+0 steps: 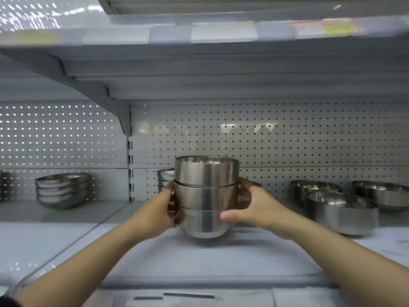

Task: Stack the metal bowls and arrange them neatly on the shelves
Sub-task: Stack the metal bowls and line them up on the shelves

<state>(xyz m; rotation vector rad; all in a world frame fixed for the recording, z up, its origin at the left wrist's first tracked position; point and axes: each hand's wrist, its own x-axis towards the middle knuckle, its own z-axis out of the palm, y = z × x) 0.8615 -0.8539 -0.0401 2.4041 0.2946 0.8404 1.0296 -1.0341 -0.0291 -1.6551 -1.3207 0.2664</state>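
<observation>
A stack of three nested metal bowls point(206, 196) stands in the middle of the white shelf point(199, 258). My left hand point(163, 208) grips its left side and my right hand point(256, 203) grips its right side, thumb on the lowest bowl. Behind the stack, partly hidden, is another small stack of bowls point(165, 177). Three loose metal bowls sit to the right: a near one point(340, 212), one behind it point(314, 189) and one at the far right point(381, 193).
A stack of shallow metal bowls point(63, 189) sits on the neighbouring shelf bay at left, beyond an upright divider point(130, 169). A pegboard back wall point(265, 138) closes the rear. An upper shelf point(199, 34) overhangs above. Price labels line the front edge.
</observation>
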